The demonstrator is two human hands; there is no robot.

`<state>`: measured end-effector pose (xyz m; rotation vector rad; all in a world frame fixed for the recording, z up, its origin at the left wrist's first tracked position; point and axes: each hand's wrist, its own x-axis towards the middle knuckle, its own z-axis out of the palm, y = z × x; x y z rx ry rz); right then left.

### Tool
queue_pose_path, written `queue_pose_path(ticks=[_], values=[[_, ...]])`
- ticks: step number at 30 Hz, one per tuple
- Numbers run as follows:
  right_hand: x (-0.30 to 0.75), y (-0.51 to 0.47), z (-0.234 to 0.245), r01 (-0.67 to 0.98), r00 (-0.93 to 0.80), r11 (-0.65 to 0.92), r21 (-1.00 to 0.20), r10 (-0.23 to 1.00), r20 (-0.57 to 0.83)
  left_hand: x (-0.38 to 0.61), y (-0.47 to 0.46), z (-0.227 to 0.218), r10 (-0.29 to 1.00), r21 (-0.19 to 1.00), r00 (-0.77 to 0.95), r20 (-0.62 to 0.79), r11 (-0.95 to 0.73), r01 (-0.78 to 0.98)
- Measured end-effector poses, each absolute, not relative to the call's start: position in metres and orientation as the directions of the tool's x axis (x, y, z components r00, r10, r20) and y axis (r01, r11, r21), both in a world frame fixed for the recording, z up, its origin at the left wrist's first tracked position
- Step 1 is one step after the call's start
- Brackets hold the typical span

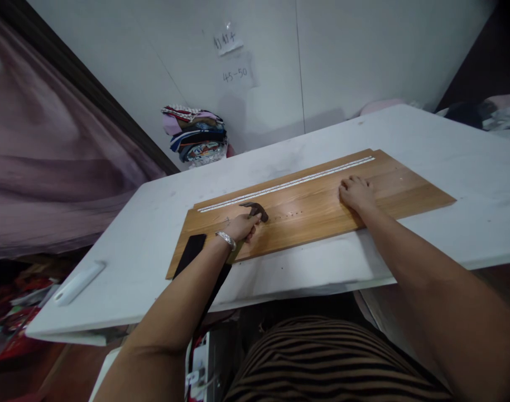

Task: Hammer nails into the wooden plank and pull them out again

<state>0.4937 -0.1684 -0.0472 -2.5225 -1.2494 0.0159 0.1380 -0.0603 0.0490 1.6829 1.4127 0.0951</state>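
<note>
My left hand (pixel 240 228) is closed round a hammer, gripping it close under the head. The dark metal hammer head (pixel 258 210) is just above a wooden board (pixel 322 204), and part of the handle shows below the hand. My right hand (pixel 357 193) rests on the right half of the board, its fingers bent and slightly apart. Between the hands runs a short row of small dark nails or holes (pixel 288 214). A few thin nails (pixel 222 219) seem to lie left of the hammer. A white marked strip, like a ruler (pixel 288 184), lies along the board's far side.
The board lies on a white table (pixel 146 234). A black flat piece (pixel 190 252) covers its left end, partly behind my forearm. A white long object (pixel 80 283) lies at the table's left. Folded cloths (pixel 198 134) are stacked by the wall. A pink curtain (pixel 58 151) hangs left.
</note>
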Motion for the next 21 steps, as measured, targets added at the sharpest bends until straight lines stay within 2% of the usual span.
queue_pose_path(ticks=[8,21], values=[[0.493,-0.168,-0.047,0.772,0.620,-0.568,-0.286,0.773,0.137,0.140,-0.060,0.054,0.817,0.681,0.325,-0.476,0.109,0.724],[0.495,-0.167,-0.048,0.772,0.618,-0.566,-0.289,0.774,0.136,0.137,-0.057,0.045,0.814,0.655,0.349,-0.464,0.050,0.754]])
